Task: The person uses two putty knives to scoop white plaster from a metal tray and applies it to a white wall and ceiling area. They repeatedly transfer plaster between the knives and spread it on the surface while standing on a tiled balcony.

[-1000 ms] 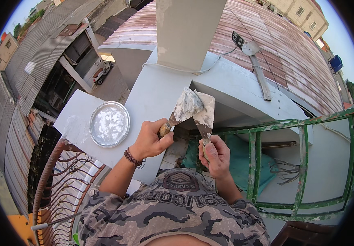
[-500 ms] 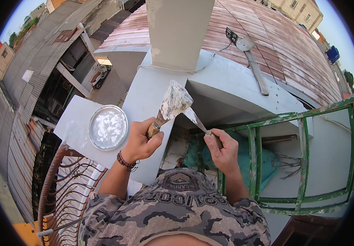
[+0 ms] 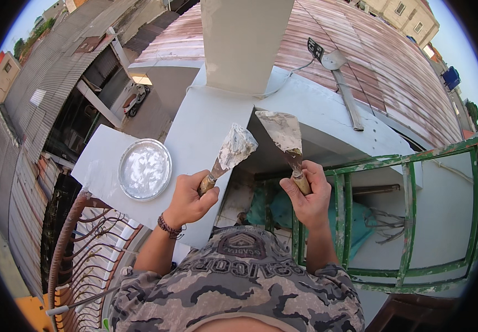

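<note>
My left hand [image 3: 190, 198] is closed around the wooden handle of a putty knife [image 3: 216, 171]. A thick lump of white putty [image 3: 238, 146] sits on that blade. My right hand [image 3: 309, 195] grips a second, wider putty knife [image 3: 282, 133], its flat blade pointing up and away from me and smeared with white. The two blades are apart, with a narrow gap between them. To the left of my left hand, a round lid [image 3: 145, 169] with white smears lies on the pale ledge [image 3: 101, 150].
A pale pillar [image 3: 244, 44] rises from the wall top ahead. On my right stands a green metal frame [image 3: 409, 216] with a teal sheet [image 3: 355, 232] behind it. A rusty curved railing [image 3: 64, 243] is at lower left. Beyond lie corrugated roofs [image 3: 355, 61] and a lamp on an arm [image 3: 342, 83].
The right putty knife has come away from the lump on the left one and turned so its broad face shows. My right hand has shifted slightly right; the left has barely moved.
</note>
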`<state>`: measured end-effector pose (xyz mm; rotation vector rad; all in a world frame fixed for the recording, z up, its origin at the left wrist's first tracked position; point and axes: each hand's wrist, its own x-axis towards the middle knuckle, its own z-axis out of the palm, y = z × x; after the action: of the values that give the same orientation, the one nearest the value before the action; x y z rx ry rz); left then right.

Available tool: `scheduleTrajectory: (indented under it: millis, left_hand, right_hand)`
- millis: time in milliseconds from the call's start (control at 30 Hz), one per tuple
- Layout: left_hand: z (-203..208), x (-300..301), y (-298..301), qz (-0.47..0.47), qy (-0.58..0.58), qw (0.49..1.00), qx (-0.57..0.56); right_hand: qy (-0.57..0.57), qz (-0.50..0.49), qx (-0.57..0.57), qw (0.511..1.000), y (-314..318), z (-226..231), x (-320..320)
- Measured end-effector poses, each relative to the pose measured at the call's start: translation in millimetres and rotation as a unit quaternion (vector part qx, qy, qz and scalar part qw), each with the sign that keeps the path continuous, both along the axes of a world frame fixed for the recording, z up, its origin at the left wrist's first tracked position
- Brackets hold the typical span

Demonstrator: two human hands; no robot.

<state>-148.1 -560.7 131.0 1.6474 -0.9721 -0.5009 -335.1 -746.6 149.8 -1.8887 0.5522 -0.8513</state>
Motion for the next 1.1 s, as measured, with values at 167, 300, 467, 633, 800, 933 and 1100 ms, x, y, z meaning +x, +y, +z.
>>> scheduleTrajectory:
  millis: [167, 300, 467, 633, 800, 933, 1100]
  left_hand:
    - [-1.7, 0.1, 0.7, 0.01, -0.028, 1.0, -0.006]
    - [-1.5, 2.8, 1.0, 0.021, -0.064, 0.998, -0.009]
    - [0.2, 6.3, 0.1, 0.029, -0.069, 0.997, -0.011]
    - [10.2, 10.6, -7.3, 0.021, -0.096, 0.995, -0.023]
    - [-6.4, 12.8, -10.5, 0.059, -0.05, 0.994, -0.076]
    - [-15.7, 5.6, -26.9, 0.058, -0.099, 0.992, -0.061]
    - [-20.5, -0.4, -46.2, 0.026, -0.16, 0.985, -0.058]
  right_hand:
    - [0.044, 0.08, 0.032, 0.995, -3.8, 2.1, -8.6]
    - [0.068, 0.099, 0.015, 0.993, 1.7, 13.9, -9.3]
    - [0.069, 0.138, -0.054, 0.987, 8.7, 11.6, -6.0]
    - [0.074, 0.077, -0.163, 0.981, 8.1, 13.4, -3.4]
    - [0.185, 0.019, -0.094, 0.978, -8.3, -6.6, -17.5]
    - [0.181, -0.017, 0.132, 0.974, -30.5, -10.6, -50.2]
    - [0.091, -0.026, 0.26, 0.961, -41.0, 15.1, -86.4]
